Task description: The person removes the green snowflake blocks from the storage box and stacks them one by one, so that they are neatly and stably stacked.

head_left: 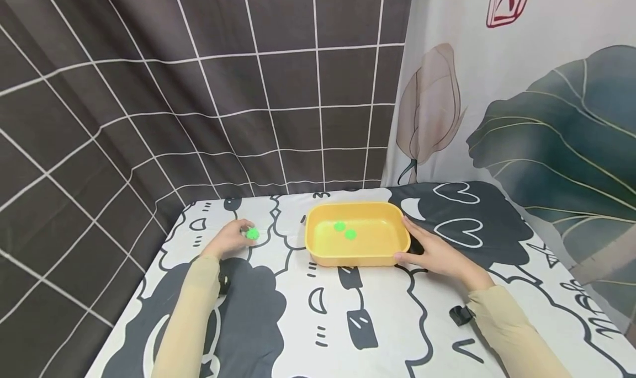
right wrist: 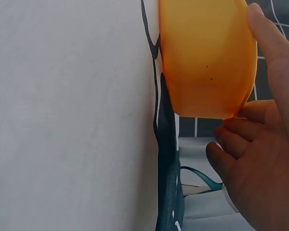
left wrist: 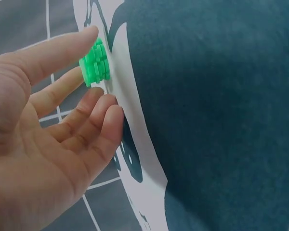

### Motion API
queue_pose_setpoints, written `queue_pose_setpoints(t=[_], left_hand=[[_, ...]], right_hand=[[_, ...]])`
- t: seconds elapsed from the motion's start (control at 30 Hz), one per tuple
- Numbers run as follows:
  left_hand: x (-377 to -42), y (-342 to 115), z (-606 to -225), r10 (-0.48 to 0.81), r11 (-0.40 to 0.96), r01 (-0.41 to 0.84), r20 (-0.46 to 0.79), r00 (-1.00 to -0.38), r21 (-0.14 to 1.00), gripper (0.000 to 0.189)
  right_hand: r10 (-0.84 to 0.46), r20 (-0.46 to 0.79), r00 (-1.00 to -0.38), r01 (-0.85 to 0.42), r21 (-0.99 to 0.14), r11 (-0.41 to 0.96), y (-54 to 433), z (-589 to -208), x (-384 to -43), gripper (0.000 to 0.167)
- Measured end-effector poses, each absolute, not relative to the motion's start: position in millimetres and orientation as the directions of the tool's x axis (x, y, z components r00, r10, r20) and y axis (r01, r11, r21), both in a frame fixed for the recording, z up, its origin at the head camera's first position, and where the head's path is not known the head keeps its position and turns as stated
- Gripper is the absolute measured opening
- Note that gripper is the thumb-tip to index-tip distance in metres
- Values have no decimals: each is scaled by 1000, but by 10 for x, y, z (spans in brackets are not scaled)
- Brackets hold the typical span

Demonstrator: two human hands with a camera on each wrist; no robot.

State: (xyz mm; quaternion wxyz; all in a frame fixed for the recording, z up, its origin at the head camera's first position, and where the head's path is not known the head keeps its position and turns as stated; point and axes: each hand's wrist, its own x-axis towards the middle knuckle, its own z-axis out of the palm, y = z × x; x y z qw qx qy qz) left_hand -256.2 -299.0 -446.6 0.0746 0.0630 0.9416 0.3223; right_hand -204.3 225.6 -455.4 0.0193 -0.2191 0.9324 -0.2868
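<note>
Off to the left in the head view, my left hand pinches a small green plastic piece with a toothed, gear-like edge between thumb and forefinger. The left wrist view shows that green piece side on, near the cloth, while the other fingers are loosely bent. A yellow rectangular tub sits at the middle of the table, with two similar green pieces lying inside. My right hand grips the tub's right end, thumb at the near corner and fingers round the far side, as the right wrist view also shows.
A black and white patterned cloth covers the table. Behind it hangs a dark grid curtain, and a pale leaf-print curtain at the right. Small black devices are strapped to both wrists.
</note>
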Motion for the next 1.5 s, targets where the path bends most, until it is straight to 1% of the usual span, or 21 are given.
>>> queue_pose_setpoints(t=[0.23, 0.37, 0.7, 1.5], left_hand=[[-2522, -2931, -4467, 140, 813, 62, -91, -986, 579, 46], [-2532, -2931, -4464, 138, 816, 69, -77, -987, 573, 44], [-2552, -2886, -4437, 117, 829, 46, -93, -989, 558, 45], [-2581, -2896, -4513, 111, 843, 52, -78, -991, 535, 44]], right_hand=[[-417, 83, -905, -393, -538, 746, 2254, -4559, -2022, 104], [-418, 81, -905, -392, -541, 744, 2252, -4555, -2032, 104], [-424, 86, -902, -399, -543, 739, 2262, -4557, -2048, 105], [-423, 95, -901, -403, -545, 735, 2273, -4575, -2054, 104]])
